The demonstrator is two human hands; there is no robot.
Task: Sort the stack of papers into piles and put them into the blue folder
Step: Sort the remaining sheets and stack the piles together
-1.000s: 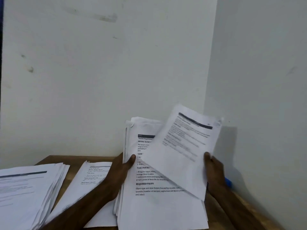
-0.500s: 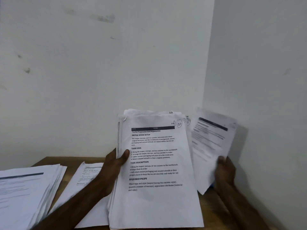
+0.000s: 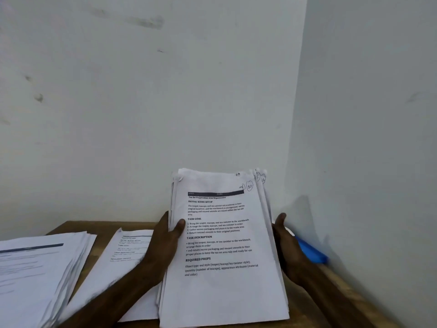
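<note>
Left hand (image 3: 165, 235) grips the white printed paper stack (image 3: 222, 245) at its left edge, thumb on the top page, stack tilted up off the brown wooden counter (image 3: 305, 306). Right hand (image 3: 286, 247) is at the right edge with its fingers hidden, so its grip can't be told. Blue plastic folder (image 3: 312, 253) lies on the counter by the right wall, just behind the right hand. Two sorted white paper piles (image 3: 35, 268) lie on the left.

One head-worn view, looking forward and down, close over the table (image 3: 106, 229)
</note>
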